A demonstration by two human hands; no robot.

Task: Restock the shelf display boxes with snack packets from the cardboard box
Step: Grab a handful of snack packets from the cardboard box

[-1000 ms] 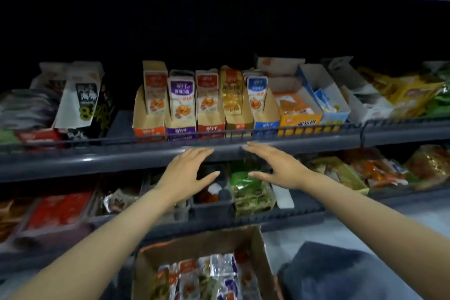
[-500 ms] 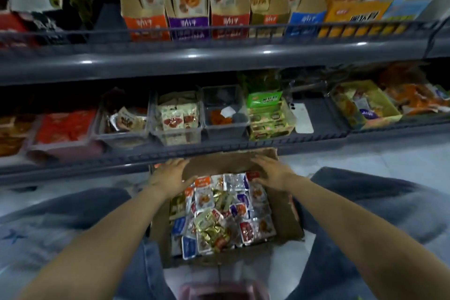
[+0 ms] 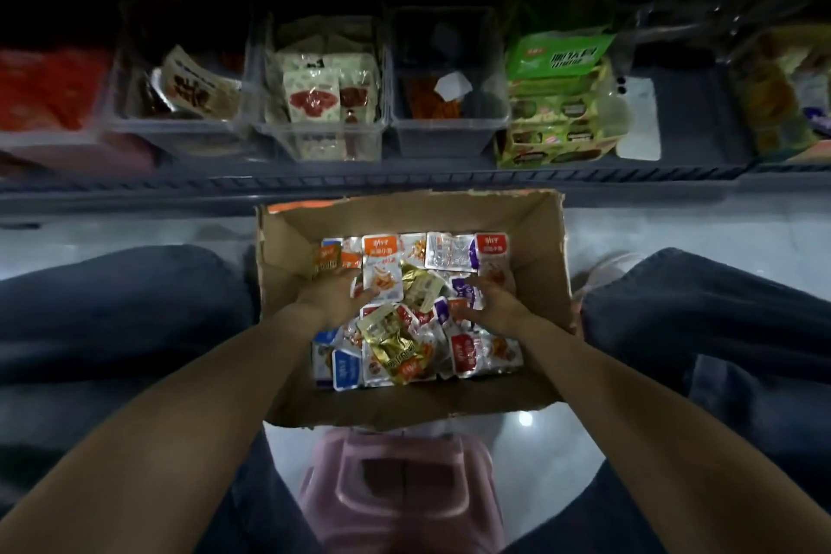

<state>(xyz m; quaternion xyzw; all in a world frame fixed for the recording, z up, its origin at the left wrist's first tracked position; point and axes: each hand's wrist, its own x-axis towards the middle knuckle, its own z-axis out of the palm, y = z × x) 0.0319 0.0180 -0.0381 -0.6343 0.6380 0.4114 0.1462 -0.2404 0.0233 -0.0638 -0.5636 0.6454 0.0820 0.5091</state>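
far left on the low shelf (image 3: 359, 184) lies a blurred heap of red packs (image 3: 49, 90). next along stand three clear plastic bins (image 3: 314, 139), straight-walled and glossy; the first holds a tilted brown-and-cream pack, the middle one pale packs with red prints standing upright, the third some orange pieces and a white scrap. right of them sits a green printed display box (image 3: 557, 117).

below the shelf, on the pale glossy floor between two denim-clad knees, the cardboard box (image 3: 539, 247) stands with its open top up. its long sides run left to right, parallel to the shelf front; the rim is torn and ragged, the walls plain matt brown. inside lies a loose jumble of small flat foil packets (image 3: 395, 328), shiny and crinkled, in orange, red, purple, blue, gold and silver, pointing every way.

the left hand (image 3: 330, 299) is on the left part of the heap, fingers bent down among the packets and thumb laid across a white-and-orange one; whether it has one pinched i cannot tell. the right hand (image 3: 492, 301) rests on the right part, fingers spread and lightly bent, gripping nothing that shows.

nearest the camera is a pink moulded plastic stool (image 3: 395, 490).
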